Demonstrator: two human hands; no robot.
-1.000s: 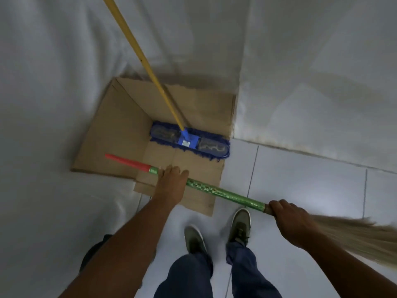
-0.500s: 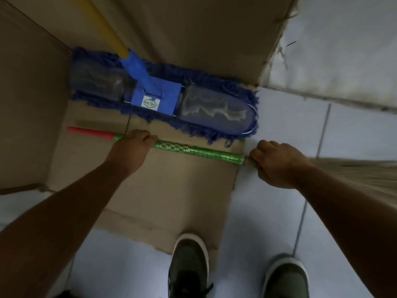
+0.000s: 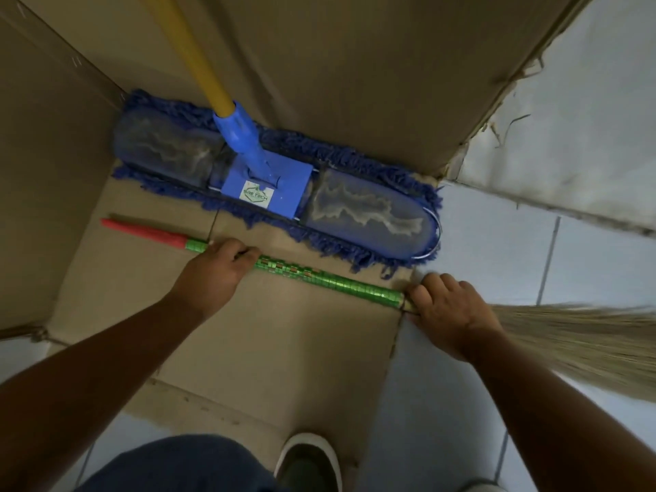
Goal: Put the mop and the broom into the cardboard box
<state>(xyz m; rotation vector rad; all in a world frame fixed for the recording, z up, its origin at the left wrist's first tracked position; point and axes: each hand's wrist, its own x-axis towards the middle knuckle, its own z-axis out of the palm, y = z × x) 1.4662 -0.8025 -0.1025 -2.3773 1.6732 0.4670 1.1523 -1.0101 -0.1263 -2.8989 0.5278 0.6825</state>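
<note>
Brown cardboard box [image 3: 355,83], lying open on its side, contains the blue flat mop [image 3: 277,193] with yellow pole. Left hand [image 3: 209,275] and right hand [image 3: 451,310], each grip closed around the green-wrapped, red-tipped broom [image 3: 330,282], hold it across the box's lower flap; its straw bristles extend right over the pale tiled floor [image 3: 497,250].

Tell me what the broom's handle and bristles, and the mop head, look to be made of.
Broom: its handle looks wrapped in glossy green patterned foil or tape, with a matte red, probably plastic, end; the core is hidden. Its bristles look like dry, pale grass or straw fibre. Mop head: fuzzy blue yarn fringe around a smooth blue plastic plate, dusty.
</note>
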